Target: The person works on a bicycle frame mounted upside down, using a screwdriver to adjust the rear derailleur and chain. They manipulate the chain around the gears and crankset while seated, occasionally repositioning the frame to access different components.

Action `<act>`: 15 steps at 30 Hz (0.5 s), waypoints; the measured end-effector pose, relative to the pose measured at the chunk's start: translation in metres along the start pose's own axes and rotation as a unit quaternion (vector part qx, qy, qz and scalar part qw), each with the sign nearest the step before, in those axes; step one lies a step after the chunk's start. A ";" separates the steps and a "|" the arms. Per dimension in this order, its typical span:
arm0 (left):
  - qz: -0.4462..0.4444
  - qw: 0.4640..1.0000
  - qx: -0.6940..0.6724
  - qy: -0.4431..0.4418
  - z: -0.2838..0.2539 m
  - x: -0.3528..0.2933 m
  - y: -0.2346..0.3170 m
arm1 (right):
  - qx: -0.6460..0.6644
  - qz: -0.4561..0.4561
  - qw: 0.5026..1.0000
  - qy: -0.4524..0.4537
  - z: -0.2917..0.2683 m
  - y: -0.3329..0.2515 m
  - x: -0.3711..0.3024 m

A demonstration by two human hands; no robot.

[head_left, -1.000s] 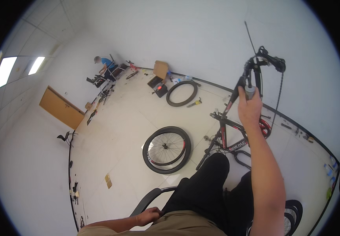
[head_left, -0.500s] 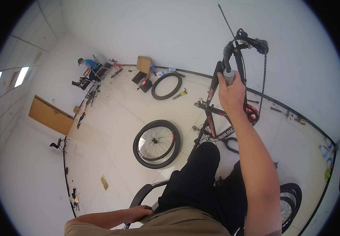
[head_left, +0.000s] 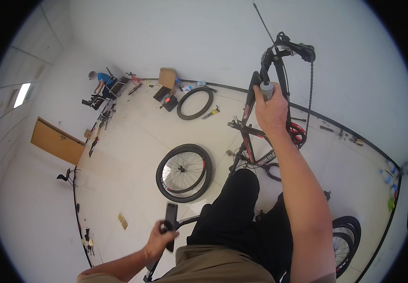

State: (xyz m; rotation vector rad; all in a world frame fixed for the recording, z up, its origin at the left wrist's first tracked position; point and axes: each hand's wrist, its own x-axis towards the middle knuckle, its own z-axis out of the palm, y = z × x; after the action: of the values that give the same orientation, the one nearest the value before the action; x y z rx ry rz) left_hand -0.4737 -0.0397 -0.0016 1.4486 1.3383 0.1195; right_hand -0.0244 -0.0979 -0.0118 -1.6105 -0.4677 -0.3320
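A dark slab that looks like a mobile phone is gripped in my left hand, raised beside my lap. My right hand is wrapped round a pale grey cylinder at the upper part of the bicycle frame. Whether the cylinder is a tool handle or part of the bike, I cannot tell. Above that hand is the rear derailleur, with the chain hanging toward the red chainring. The black frame stands without its wheels in front of my knees.
A wheel with a loose tyre lies left of the frame. Behind it are another tyre, a yellow-and-black tool and an open box. More wheels lie by my right side. A person sits far off.
My left hand has risen from beside my waist, bringing the dark phone-like slab into view. My right hand keeps its grip on the grey cylinder; the whole view has shifted slightly.
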 end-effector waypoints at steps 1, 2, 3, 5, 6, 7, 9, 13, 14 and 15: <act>0.044 0.998 0.000 0.035 0.002 0.018 0.013 | -0.009 0.002 1.000 0.003 -0.002 0.002 0.001; 0.085 0.993 -0.003 0.080 0.001 0.034 0.022 | -0.012 0.005 1.000 -0.002 0.000 0.002 -0.001; 0.131 0.982 0.043 0.129 -0.001 0.045 0.036 | -0.001 0.001 1.000 0.001 0.002 0.004 -0.001; 0.217 0.942 0.112 0.229 -0.016 0.079 0.046 | -0.005 0.020 1.000 -0.006 0.003 0.000 -0.004; 0.258 0.914 0.139 0.282 -0.027 0.094 0.051 | -0.002 0.029 1.000 -0.003 0.002 -0.001 -0.002; 0.246 0.891 0.179 0.336 -0.027 0.101 0.064 | -0.004 0.015 1.000 0.006 0.001 0.006 0.002; 0.212 0.857 0.221 0.413 -0.032 0.109 0.080 | -0.012 -0.004 1.000 0.014 0.002 0.012 0.002; 0.185 0.837 0.207 0.472 -0.055 0.130 0.070 | 0.005 0.001 1.000 -0.001 0.004 0.007 -0.002; 0.191 0.828 0.207 0.485 -0.056 0.131 0.069 | 0.003 -0.002 1.000 0.001 0.004 0.006 -0.003; 0.193 0.822 0.208 0.494 -0.056 0.131 0.068 | 0.001 -0.006 1.000 0.003 0.004 0.006 -0.003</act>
State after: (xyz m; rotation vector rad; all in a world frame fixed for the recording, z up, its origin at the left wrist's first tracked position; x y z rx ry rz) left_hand -0.4219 0.1096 -0.0034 2.1555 1.9310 1.0224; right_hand -0.0247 -0.0947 -0.0185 -1.6059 -0.4734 -0.3444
